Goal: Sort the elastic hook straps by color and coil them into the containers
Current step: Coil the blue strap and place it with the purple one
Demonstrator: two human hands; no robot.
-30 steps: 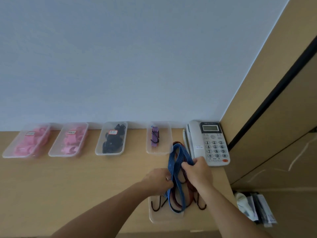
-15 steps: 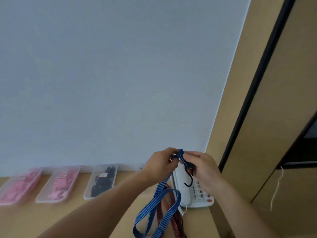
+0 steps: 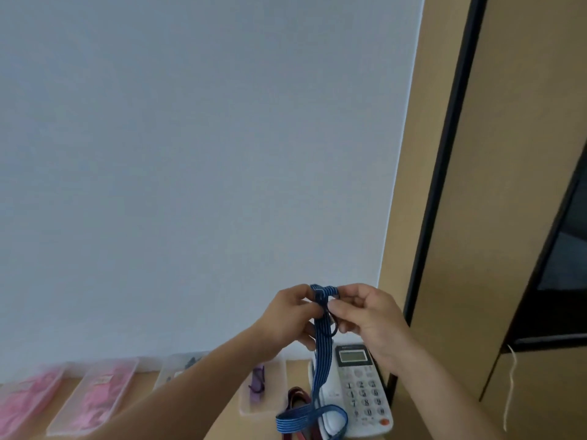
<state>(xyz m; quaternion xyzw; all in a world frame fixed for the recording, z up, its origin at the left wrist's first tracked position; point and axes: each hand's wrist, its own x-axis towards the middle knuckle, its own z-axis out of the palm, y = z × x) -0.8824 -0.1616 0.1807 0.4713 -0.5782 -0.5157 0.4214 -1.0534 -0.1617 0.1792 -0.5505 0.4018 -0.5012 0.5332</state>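
A blue striped elastic strap (image 3: 320,360) hangs in the air in front of the wall, its loops reaching down to the desk. My left hand (image 3: 287,319) and my right hand (image 3: 368,315) both pinch its top end, where a dark hook shows between the fingers. Dark red straps (image 3: 297,400) lie on the desk below. Clear containers line the wall: two with pink straps (image 3: 104,396), one with black straps (image 3: 182,366) partly behind my left arm, and one with a purple strap (image 3: 258,381).
A white desk telephone (image 3: 360,389) stands at the desk's right end behind the hanging strap. Tan cabinet panels with a black frame (image 3: 444,173) rise on the right. A white cord (image 3: 509,389) dangles there. The pale wall fills the upper view.
Both hands lifted the blue strap from the desk to chest height. My view tilted up, so the containers slid toward the bottom edge. The fingers now close tighter on the strap's hook end.
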